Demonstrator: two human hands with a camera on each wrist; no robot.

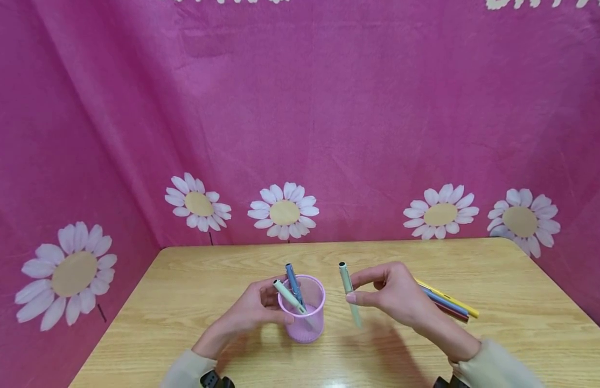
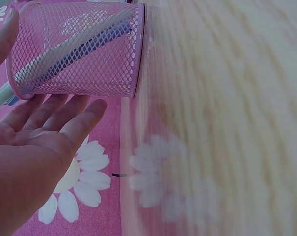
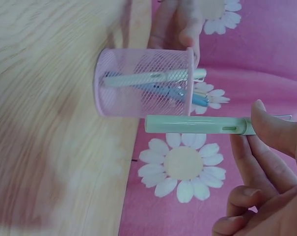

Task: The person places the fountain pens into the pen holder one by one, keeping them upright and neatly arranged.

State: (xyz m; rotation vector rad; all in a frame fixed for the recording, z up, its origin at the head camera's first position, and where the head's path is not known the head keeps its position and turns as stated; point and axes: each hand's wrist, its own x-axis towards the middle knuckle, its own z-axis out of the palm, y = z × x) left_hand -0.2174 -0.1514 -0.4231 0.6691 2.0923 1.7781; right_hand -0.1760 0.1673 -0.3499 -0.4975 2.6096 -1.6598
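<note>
A pink mesh pen holder [image 1: 315, 322] stands upright on the wooden table. Inside it lean a pale green pen [image 1: 286, 294] and a blue pen [image 1: 293, 279], both sticking out above the rim. My left hand [image 1: 251, 308] holds the holder from its left side, thumb on the near side and fingers on the far side. To the right of the holder, my right hand [image 1: 399, 295] pinches a light green pen [image 3: 195, 125] between thumb and fingers. That pen is close to upright, its clip end at the top and its lower end over the table.
Right of my right hand, several pens lie together on the table, among them a yellow pen [image 1: 452, 299] and a dark red pen [image 1: 452, 311], partly hidden by the hand. A magenta curtain [image 1: 358, 134] with white daisies hangs behind and left of the table [image 1: 183, 285].
</note>
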